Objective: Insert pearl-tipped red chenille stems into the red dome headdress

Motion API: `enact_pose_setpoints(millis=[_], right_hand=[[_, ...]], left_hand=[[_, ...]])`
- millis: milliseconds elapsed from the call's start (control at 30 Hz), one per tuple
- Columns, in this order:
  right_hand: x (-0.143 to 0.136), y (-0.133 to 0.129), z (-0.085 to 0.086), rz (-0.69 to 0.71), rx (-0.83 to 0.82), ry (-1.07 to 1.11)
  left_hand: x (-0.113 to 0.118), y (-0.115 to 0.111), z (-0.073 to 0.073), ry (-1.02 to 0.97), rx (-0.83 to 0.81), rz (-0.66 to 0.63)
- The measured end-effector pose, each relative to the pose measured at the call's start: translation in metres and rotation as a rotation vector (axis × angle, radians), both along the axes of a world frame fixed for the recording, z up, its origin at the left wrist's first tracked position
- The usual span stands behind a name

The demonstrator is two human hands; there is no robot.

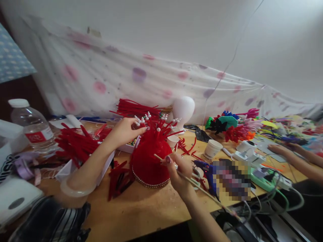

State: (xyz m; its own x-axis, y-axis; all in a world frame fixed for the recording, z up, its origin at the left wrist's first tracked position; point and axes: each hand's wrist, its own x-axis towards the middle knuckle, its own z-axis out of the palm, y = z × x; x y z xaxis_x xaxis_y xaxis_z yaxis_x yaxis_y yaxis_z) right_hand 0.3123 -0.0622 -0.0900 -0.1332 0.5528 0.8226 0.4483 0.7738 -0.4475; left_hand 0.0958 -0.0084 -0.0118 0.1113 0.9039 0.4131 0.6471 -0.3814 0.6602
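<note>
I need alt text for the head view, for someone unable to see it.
A person's right hand holds a thin stick by a red dome topped with white beads; the left hand is at the beads. The table holds a bottle, paper cups and a white head form; another person's hands show at right.

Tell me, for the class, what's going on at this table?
A person is handling a red dome-shaped piece edged with small beads, standing on the table. The left hand is up at the white beads above it, though its exact grip is unclear. The right hand holds a thin stick, one end in front of the dome. Red stems lie to the left; another person's hands are at the right.
</note>
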Motion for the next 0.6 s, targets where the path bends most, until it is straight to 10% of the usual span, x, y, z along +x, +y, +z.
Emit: enact_pose_setpoints(millis=[600], right_hand=[[-0.008,0.049,0.012,0.064,-0.026,-0.124]], left_hand=[[0.004,0.016,0.0,0.068,0.159,0.017]])
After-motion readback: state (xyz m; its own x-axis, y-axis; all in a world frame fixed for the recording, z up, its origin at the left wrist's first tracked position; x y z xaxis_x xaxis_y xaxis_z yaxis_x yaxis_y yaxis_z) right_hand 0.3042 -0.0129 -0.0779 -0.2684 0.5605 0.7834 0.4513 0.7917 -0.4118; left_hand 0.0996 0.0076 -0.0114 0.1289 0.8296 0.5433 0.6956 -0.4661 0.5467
